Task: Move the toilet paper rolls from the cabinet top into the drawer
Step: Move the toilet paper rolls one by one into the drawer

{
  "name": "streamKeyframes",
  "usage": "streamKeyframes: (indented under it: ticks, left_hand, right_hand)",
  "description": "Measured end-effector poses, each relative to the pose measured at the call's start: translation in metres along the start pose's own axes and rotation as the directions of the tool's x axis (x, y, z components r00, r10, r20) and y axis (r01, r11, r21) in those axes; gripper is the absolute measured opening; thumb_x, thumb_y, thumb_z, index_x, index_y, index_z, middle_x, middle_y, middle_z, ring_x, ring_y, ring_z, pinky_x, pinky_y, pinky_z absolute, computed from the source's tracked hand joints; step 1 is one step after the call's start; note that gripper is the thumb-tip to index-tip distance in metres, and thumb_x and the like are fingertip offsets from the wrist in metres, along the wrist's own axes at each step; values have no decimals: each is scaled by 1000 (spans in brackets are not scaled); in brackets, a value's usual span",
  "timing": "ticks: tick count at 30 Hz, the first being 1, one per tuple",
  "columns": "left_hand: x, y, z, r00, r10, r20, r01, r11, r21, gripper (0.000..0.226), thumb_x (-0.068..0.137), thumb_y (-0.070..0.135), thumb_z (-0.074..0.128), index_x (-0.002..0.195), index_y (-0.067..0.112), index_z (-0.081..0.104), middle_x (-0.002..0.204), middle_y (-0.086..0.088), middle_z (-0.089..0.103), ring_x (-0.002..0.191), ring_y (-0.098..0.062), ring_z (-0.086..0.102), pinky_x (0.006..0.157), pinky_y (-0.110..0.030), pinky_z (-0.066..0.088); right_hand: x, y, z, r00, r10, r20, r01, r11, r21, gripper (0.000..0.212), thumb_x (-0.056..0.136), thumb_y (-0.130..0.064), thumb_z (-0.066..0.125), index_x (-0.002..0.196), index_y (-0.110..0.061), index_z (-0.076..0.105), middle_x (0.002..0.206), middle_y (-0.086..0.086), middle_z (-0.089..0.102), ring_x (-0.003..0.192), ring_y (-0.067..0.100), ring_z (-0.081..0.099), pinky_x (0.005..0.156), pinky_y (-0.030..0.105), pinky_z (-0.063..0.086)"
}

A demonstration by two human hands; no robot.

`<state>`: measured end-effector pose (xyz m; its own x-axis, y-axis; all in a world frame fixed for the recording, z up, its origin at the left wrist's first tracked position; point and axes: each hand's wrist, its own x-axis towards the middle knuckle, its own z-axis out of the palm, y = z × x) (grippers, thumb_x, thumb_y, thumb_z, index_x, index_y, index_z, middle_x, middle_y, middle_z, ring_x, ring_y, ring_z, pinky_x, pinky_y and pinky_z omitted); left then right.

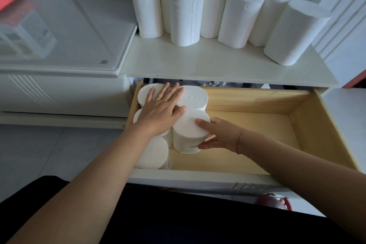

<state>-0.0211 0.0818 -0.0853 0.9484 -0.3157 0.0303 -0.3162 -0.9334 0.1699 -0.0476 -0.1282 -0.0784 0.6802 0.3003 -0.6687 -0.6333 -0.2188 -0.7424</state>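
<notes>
drawer point(257, 101), left end | left hand point(161, 110) laid flat, spread, on stood rolls point(195, 97) | near roll point(185, 131) gripped by right hand point(219, 134)

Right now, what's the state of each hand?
Left hand: open, flat on the rolls in the drawer.
Right hand: holds the front roll, thumb on top.

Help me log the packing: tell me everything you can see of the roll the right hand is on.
The roll is a plain white paper cylinder with a flat, solid-looking top and no visible core hole. It stands upright on the wooden floor of the drawer, against neighbouring rolls at the left. The right hand holds it, one digit on top, another against its side.
</notes>
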Motion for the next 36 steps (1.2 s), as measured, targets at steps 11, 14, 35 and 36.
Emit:
streamKeyframes:
  ticks: [11,14,35,36]
  left_hand:
    - [7,16,-2,998,30,48,-30,1000,7,60,95,52,8,149,30,-5,157,12,-13,142,-6,-16,113,-37,-15]
    - [8,20,-4,997,49,57,-48,999,-17,65,92,56,6,150,28,-3,158,11,-10,143,-7,-14,114,-38,-13]
    - [15,-1,-20,942,-260,-212,257,965,-41,63,97,49,15,149,22,-6,158,2,-9,144,-15,-12,117,-39,-6]
    - [15,-1,-19,942,-265,-206,261,964,-46,63,96,50,15,149,22,-6,158,3,-9,144,-15,-13,116,-38,-7]
  right_hand:
    - [-9,-18,-7,976,-196,-96,111,823,-557,46,92,-53,47,113,-13,56,105,8,65,80,23,69,73,38,59]
    - [-12,-44,-16,834,-500,-233,199,667,-718,35,90,-53,51,85,-20,60,81,0,67,71,18,63,70,33,53]
    - [132,-207,11,437,-706,-558,512,705,-491,106,68,-45,79,148,-13,18,147,9,28,136,25,34,110,31,27]
    - [135,-210,12,432,-702,-567,519,707,-480,108,67,-45,79,149,-14,17,146,10,28,136,27,34,109,32,28]
